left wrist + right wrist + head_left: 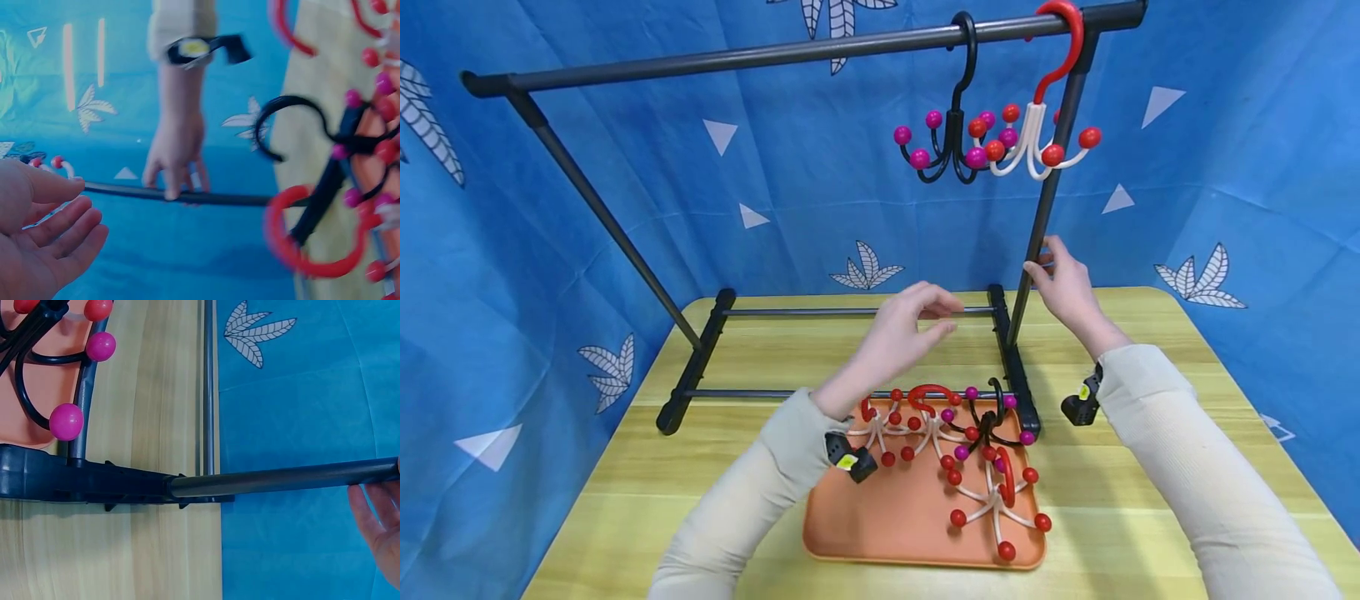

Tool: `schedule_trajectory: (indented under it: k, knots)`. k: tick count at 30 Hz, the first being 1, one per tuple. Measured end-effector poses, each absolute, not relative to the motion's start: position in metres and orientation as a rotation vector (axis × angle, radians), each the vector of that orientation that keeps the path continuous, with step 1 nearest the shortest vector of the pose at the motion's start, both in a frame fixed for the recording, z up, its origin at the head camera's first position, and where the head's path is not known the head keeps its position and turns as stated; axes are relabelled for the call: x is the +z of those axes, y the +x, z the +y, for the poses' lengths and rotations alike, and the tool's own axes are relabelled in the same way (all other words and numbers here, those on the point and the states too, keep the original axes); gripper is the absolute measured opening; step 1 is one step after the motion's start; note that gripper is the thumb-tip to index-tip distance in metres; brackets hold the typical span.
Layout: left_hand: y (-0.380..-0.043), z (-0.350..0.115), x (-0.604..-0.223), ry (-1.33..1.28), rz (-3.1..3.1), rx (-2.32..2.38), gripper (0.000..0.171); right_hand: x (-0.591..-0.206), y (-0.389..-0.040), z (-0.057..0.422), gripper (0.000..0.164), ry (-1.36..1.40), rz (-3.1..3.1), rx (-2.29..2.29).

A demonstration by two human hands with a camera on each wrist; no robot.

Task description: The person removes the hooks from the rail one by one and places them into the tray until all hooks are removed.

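My right hand [1063, 282] holds the right upright post [1039, 225] of a black garment rack, thumb on one side and fingers on the other. In the right wrist view its fingers [375, 509] show at the post's far end. My left hand [910, 325] is in the air in front of the rack, thumb and fingers apart and nothing between them. Two multi-arm hook hangers hang at the right end of the top bar [737, 58]: a black hanger [955, 133] with magenta balls and a white hanger [1033, 125] with red balls and a red hook.
An orange tray [880, 533] on the wooden table [1097, 517] holds several more hangers, including a black hanger [988, 421] and a white hanger [996, 497]. The rack's right foot [1017, 375] stands by the tray's back corner. Blue patterned cloth [820, 208] surrounds the table.
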State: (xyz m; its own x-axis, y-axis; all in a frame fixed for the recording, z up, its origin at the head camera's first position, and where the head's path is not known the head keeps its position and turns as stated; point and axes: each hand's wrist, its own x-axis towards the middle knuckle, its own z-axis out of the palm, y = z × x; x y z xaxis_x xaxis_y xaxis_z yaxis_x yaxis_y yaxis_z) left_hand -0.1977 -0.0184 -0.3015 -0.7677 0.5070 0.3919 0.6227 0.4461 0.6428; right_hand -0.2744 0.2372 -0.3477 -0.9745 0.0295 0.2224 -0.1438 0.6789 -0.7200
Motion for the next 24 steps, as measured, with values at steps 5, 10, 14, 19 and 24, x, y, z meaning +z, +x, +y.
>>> schedule_trajectory:
  k: [5,10,14,19,24]
  knots:
    - [-0.212,-0.018,-0.264,-0.948,-2.484,-1.226,0.016,-0.346,-0.273,0.237,0.048,0.095,-2.683,1.166]
    - [-0.226,-0.016,-0.223,-0.892,-2.405,-1.237,0.019,-0.346,-0.273,0.237,0.049,0.102,-2.679,1.146]
    - [-0.237,-0.012,-0.194,-0.844,-2.352,-1.240,0.023,-0.346,-0.273,0.237,0.048,0.099,-2.687,1.129]
    - [-0.252,-0.004,-0.166,-0.747,-2.314,-1.305,0.026,-0.346,-0.274,0.237,0.044,0.104,-2.683,1.118]
    - [-0.268,0.002,-0.150,-0.649,-2.326,-1.340,0.034,-0.346,-0.275,0.238,0.044,0.101,-2.694,1.120]
